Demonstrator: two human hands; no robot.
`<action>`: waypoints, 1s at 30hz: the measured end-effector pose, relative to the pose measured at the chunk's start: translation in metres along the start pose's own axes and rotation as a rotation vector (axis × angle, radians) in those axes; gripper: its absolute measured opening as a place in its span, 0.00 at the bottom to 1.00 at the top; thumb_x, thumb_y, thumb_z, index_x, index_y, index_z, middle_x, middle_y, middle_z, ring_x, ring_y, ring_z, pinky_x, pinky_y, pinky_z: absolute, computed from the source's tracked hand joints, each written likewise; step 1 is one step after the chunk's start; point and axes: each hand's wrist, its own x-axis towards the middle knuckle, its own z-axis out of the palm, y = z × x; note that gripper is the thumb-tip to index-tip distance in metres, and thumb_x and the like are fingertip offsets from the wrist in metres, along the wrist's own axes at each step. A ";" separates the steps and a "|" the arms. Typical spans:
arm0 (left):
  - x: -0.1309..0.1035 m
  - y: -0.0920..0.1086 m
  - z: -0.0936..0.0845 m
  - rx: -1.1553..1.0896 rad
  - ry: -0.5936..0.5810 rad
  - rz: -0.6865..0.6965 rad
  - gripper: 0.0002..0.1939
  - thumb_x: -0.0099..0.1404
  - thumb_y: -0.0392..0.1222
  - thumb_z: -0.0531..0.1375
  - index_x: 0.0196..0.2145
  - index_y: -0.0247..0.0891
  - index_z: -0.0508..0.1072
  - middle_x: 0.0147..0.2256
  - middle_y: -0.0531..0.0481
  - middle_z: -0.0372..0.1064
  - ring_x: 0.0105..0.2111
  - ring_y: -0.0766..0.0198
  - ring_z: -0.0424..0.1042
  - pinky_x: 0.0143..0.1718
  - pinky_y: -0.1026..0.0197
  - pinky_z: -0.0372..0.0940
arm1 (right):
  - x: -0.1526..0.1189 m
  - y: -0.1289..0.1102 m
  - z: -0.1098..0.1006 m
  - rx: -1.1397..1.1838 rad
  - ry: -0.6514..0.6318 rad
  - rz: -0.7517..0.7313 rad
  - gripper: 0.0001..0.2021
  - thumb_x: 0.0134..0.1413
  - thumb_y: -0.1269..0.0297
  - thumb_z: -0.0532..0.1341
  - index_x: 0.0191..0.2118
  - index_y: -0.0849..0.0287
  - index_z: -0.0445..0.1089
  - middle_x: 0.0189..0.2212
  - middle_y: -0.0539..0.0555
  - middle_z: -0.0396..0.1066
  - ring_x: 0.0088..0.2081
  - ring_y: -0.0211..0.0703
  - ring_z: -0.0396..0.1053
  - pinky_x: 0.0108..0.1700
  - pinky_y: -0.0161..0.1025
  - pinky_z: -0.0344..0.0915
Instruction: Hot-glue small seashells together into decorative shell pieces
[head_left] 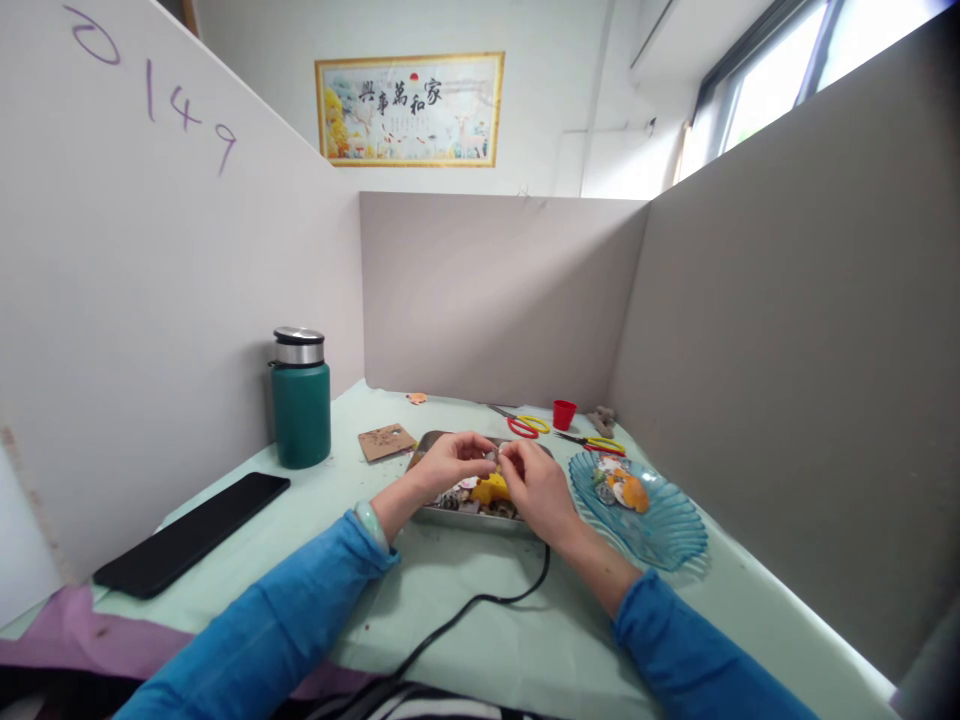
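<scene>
My left hand (459, 456) and my right hand (534, 480) meet above a metal tray (480, 522). Fingertips of both are pinched close together around something small and pale, too small to name. In the tray under them lie a yellow piece (491, 489) and several small grey and white bits that look like shells. The hands cover much of the tray's far side. To the right of my right hand is a blue glass plate (671, 530) holding an orange piece (635, 494) and several white and grey pieces.
Behind the tray lie red-and-yellow scissors (523, 427), a second pair (600, 444) and a red cup (564, 415). A brown card (386, 442), green bottle (301, 415) and black phone-like slab (195, 532) are on the left. A black cable (480, 600) crosses the front. Grey partitions enclose the table.
</scene>
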 end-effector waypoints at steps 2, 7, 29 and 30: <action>0.000 0.000 0.000 0.018 0.001 0.008 0.20 0.46 0.43 0.67 0.35 0.31 0.69 0.28 0.51 0.68 0.26 0.68 0.67 0.31 0.63 0.63 | 0.000 -0.001 -0.001 0.008 0.000 0.007 0.05 0.56 0.67 0.52 0.30 0.58 0.63 0.29 0.51 0.67 0.30 0.39 0.63 0.34 0.34 0.57; 0.000 0.000 0.000 0.076 0.011 0.031 0.20 0.48 0.44 0.66 0.36 0.32 0.67 0.28 0.52 0.66 0.25 0.70 0.66 0.27 0.65 0.62 | 0.000 -0.002 -0.002 0.035 -0.007 0.012 0.05 0.55 0.68 0.52 0.32 0.58 0.64 0.30 0.52 0.67 0.30 0.39 0.63 0.33 0.34 0.57; 0.000 0.002 0.001 0.095 0.014 0.065 0.18 0.47 0.41 0.66 0.35 0.32 0.69 0.26 0.53 0.66 0.25 0.70 0.65 0.29 0.66 0.61 | 0.001 -0.003 -0.003 0.050 -0.008 -0.017 0.06 0.54 0.70 0.52 0.32 0.58 0.64 0.29 0.51 0.66 0.28 0.38 0.61 0.32 0.34 0.57; 0.000 0.002 0.001 0.094 0.015 0.065 0.18 0.47 0.41 0.66 0.35 0.32 0.69 0.26 0.53 0.66 0.25 0.70 0.65 0.28 0.66 0.61 | 0.001 -0.003 -0.003 0.049 -0.007 -0.016 0.06 0.54 0.70 0.52 0.31 0.58 0.64 0.29 0.51 0.66 0.28 0.38 0.61 0.32 0.34 0.57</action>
